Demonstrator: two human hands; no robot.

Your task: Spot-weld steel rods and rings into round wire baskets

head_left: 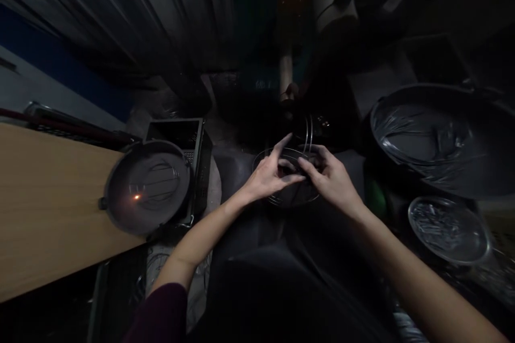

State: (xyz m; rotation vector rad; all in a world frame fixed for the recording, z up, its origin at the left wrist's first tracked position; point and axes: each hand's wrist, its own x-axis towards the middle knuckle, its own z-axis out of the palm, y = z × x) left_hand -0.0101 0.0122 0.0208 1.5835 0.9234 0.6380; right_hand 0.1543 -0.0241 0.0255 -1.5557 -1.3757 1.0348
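Above my dark-clothed lap, my left hand [270, 174] reaches in from the left, its index finger raised and its thumb stretched toward the other hand. Close beside it is my right hand [332, 179], thumb and fingers pinched near two thin upright wires. These wires seem to belong to a round wire frame [275, 201], whose rings curve around and below both hands. My right fingers appear to hold the frame. Whether my left fingers touch it is hard to tell in the dim light.
A dark round basin [120, 214] with wire pieces stands at left, by a black crate [201, 142] and a wooden board [52, 203]. At right are a large basin [475, 171] with bent wires and a metal bowl [477, 241] of small metal pieces. Dark machinery stands ahead.
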